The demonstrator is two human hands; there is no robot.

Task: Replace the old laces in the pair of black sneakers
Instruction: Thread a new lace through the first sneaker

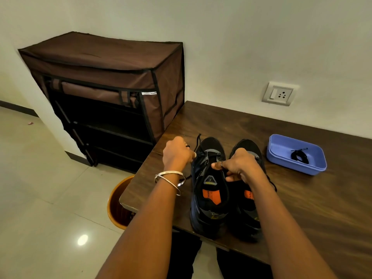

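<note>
Two black sneakers stand side by side on the dark wooden table (322, 198), toes pointing away from me. My left hand (177, 153) is beside the left sneaker (209, 198) and pinches its black lace (198, 140), which runs up from the eyelets. My right hand (238, 168) grips the tongue and collar of that left sneaker, partly covering the right sneaker (249, 208). A coiled bundle of black laces (300, 156) lies in a blue plastic tray (281, 160) to the right of the shoes.
A brown fabric shoe rack (112, 93) stands against the wall left of the table. An orange bin (116, 204) sits on the tiled floor under the table's left corner. A wall socket (278, 94) is above the table.
</note>
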